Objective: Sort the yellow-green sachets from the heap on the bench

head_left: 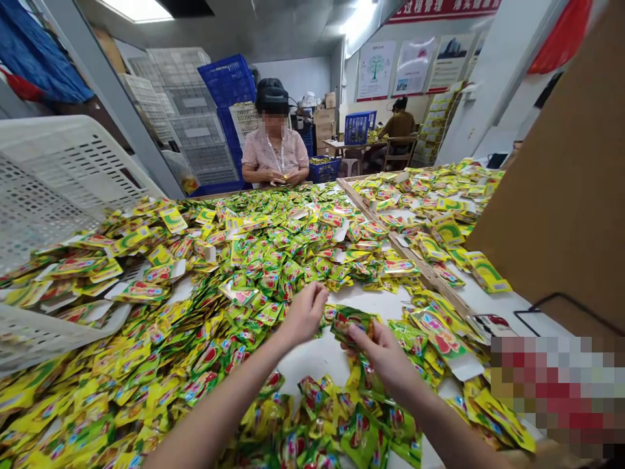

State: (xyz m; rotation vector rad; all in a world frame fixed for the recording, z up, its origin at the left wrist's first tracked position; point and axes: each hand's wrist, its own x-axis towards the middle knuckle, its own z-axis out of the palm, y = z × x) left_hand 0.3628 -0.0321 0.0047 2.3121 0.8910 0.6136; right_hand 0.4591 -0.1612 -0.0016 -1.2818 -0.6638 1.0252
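My right hand (378, 348) grips a small green sachet (352, 317) with a red print, thumb on top and fingers beneath. Just left of it, apart from the sachet, my left hand (306, 314) is closed with its fingertips together; whether anything is between them cannot be made out. Under both hands lies a patch of white tabletop (312, 361). A heap of green sachets (273, 277) spreads beyond my left hand, and more loose sachets (336, 423) lie between my forearms. A flat yellow-green box (442, 335) with an open flap rests right of my right hand.
On the left, a tipped white crate (58, 176) spills yellow boxes (141, 291). A wooden divider (415, 257) runs along the table's right part. A phone (493, 326) lies near a cardboard panel (551, 195). Across the table sits a co-worker (275, 146); another person (400, 124) sits farther back.
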